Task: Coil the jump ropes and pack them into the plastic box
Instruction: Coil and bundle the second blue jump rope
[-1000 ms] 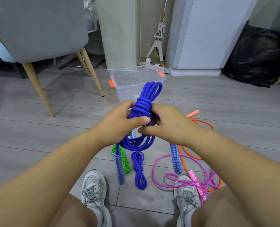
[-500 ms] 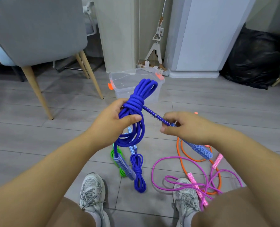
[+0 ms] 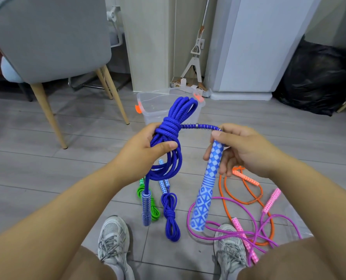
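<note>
My left hand [image 3: 145, 150] grips a coiled blue jump rope [image 3: 171, 126] around its wrapped middle, held up over the floor. One blue patterned handle [image 3: 146, 207] hangs down from the coil. My right hand [image 3: 240, 146] pinches the top of the other blue patterned handle [image 3: 207, 186], and the rope end stretches level between both hands. The clear plastic box [image 3: 154, 110] with orange latches stands on the floor just behind the coil; its inside is partly hidden.
On the floor lie a tied green rope [image 3: 154, 209], a tied blue rope [image 3: 171, 217], a loose purple rope [image 3: 246, 231] with pink handles and a loose orange rope [image 3: 242, 190]. A grey chair [image 3: 52, 37] stands left. My shoes [image 3: 113, 237] are at the bottom.
My right hand has pulled the handle end of the rope out to the right and raised it, so the rope end now runs level and the handle hangs upright.
</note>
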Demonstrator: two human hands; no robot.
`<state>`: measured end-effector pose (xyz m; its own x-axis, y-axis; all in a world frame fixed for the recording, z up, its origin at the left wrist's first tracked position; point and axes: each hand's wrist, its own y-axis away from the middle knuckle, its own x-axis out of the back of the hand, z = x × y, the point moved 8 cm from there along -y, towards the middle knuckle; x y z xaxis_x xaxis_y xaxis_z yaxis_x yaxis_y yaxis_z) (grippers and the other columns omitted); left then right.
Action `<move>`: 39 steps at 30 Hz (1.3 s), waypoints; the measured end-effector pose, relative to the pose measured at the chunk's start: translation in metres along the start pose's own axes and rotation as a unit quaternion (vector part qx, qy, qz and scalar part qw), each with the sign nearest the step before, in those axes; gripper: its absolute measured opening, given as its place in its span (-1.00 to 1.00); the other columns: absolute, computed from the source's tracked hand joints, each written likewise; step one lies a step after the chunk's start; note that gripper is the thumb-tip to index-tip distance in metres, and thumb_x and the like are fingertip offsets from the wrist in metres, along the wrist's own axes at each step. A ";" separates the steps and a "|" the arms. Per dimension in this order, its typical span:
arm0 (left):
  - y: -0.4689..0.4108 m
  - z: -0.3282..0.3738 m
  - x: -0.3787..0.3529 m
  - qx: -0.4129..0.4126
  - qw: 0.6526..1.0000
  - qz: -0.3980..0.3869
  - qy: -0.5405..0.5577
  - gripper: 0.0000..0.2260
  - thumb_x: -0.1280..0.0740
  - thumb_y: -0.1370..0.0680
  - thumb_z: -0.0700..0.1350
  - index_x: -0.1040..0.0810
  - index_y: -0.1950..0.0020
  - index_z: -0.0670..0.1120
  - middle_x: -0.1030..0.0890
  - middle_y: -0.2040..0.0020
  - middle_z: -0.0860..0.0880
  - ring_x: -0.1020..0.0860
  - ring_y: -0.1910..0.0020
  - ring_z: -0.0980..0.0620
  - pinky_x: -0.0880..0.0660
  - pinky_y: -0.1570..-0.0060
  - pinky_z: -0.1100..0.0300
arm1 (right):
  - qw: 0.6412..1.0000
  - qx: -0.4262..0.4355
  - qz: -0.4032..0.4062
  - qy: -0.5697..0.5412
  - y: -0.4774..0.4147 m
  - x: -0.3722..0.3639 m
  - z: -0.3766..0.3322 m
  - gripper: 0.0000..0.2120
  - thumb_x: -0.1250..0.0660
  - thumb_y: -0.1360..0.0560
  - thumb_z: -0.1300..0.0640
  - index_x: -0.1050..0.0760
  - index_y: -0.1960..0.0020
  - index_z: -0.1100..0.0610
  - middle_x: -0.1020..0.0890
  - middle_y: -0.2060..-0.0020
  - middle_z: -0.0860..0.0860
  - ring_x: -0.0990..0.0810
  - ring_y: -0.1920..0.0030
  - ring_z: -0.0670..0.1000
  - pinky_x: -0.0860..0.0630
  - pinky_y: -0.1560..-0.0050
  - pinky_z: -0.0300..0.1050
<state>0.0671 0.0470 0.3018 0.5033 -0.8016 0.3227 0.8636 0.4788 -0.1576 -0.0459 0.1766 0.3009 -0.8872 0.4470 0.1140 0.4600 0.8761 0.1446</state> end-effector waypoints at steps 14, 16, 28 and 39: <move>-0.005 0.014 -0.004 -0.027 0.999 -0.043 0.013 -0.80 -0.32 -0.52 -0.21 -0.45 -0.01 0.09 -0.57 0.35 0.29 -0.47 0.43 0.31 -0.35 0.38 0.48 | 0.982 0.093 0.032 -0.163 0.004 0.001 -0.031 -0.73 -0.29 -0.28 0.29 -0.39 0.03 0.28 -0.66 0.26 0.11 -0.65 0.43 0.13 -0.60 0.42 -0.13; -0.005 0.017 -0.004 -0.033 0.998 -0.047 0.018 -0.80 -0.31 -0.53 -0.23 -0.45 0.00 0.08 -0.56 0.37 0.29 -0.47 0.44 0.32 -0.34 0.40 0.50 | 0.981 0.106 0.044 -0.159 0.005 0.004 -0.035 -0.71 -0.30 -0.27 0.29 -0.39 0.02 0.29 -0.66 0.27 0.12 -0.65 0.43 0.13 -0.59 0.43 -0.12; -0.013 0.017 0.004 -0.036 0.999 -0.011 -0.039 -0.86 -0.36 -0.51 -0.09 -0.48 0.08 0.16 -0.58 0.31 0.27 -0.48 0.35 0.31 -0.39 0.27 0.45 | 0.969 0.165 0.120 -0.136 0.008 0.006 -0.047 -0.91 -0.19 -0.51 0.41 -0.35 0.07 0.26 -0.57 0.21 0.18 -0.64 0.44 0.09 -0.60 0.42 -0.11; -0.014 0.001 0.025 0.053 0.975 0.143 -0.162 -0.45 -0.41 -0.36 0.22 -0.48 0.17 -0.30 -0.37 0.37 -0.10 -0.30 0.42 0.04 -0.24 0.39 0.17 | 0.957 0.192 0.177 -0.130 0.005 0.000 -0.048 -0.89 -0.19 -0.53 0.39 -0.32 0.05 0.22 -0.46 0.00 0.27 -0.64 0.43 0.07 -0.59 0.41 -0.12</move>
<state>0.0678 0.0203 0.3129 0.6723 -0.4835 0.5606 0.6737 0.7134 -0.1927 -0.0414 0.1724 0.3485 -0.6802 0.7140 -0.1662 0.7305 0.6411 -0.2352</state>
